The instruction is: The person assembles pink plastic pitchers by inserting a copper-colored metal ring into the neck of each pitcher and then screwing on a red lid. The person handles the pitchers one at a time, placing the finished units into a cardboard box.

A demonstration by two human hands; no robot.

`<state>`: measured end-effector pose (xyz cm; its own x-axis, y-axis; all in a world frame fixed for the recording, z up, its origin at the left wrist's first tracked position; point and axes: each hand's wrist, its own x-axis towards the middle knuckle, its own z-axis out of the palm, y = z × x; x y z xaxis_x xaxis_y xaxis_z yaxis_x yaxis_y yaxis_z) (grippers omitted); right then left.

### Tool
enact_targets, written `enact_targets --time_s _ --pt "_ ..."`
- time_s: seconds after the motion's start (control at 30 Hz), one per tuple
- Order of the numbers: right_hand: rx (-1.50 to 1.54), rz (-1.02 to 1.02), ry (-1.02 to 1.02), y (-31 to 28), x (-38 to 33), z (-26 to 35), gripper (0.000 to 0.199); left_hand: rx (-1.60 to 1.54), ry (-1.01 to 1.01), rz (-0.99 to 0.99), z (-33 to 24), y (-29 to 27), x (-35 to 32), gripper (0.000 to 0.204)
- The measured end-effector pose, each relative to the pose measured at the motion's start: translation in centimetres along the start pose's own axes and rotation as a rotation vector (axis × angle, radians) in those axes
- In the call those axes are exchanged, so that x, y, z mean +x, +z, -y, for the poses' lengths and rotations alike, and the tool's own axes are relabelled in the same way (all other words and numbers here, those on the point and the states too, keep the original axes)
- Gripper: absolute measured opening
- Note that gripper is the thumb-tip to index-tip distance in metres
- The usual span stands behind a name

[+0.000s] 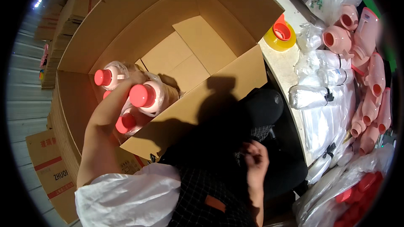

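Observation:
My left arm reaches down into a large open cardboard box [235, 69]. My left hand [135, 75] is among several pink bottles with red caps, its fingers hidden behind them. The nearest bottle [157, 94] stands in clear plastic wrap just right of my wrist. Another capped bottle [115, 75] is to the left of the hand, and a third bottle [136, 120] sits lower, by my forearm. Over my dark-clad lap, my right hand [256, 159] hangs with its fingers loosely curled closed and nothing visible in them.
A white table [290, 69] runs along the right, with a roll of yellow tape [280, 38], bundled clear plastic bags [322, 96] and several uncapped pink bottles [336, 40]. Red caps [362, 191] fill a plastic bag at lower right. Flattened cartons [52, 168] lean at left.

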<state>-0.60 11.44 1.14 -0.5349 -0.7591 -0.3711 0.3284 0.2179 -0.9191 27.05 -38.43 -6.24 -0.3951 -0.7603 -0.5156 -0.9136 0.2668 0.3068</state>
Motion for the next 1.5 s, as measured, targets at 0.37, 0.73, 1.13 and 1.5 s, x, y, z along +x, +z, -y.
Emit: enact_targets --time_s 0.37,0.73,1.13,1.5 --pt "-0.372 -1.23 -0.578 -30.9 10.2 11.6 0.05 0.406 0.107 0.146 10.1 7.6 3.5 0.031" --pt "-0.836 -1.61 -0.106 -45.1 18.8 14.3 0.064 -0.063 0.225 -0.739 -5.9 0.3 -0.6 0.044" --pt "-1.093 -1.081 -1.013 -19.8 -5.9 6.2 0.046 -1.122 0.44 1.234 -51.5 25.7 -17.0 0.055" --pt "-0.821 -1.949 0.059 -44.6 -10.8 11.7 0.08 -0.995 0.193 1.086 -40.1 25.3 -20.1 0.027"
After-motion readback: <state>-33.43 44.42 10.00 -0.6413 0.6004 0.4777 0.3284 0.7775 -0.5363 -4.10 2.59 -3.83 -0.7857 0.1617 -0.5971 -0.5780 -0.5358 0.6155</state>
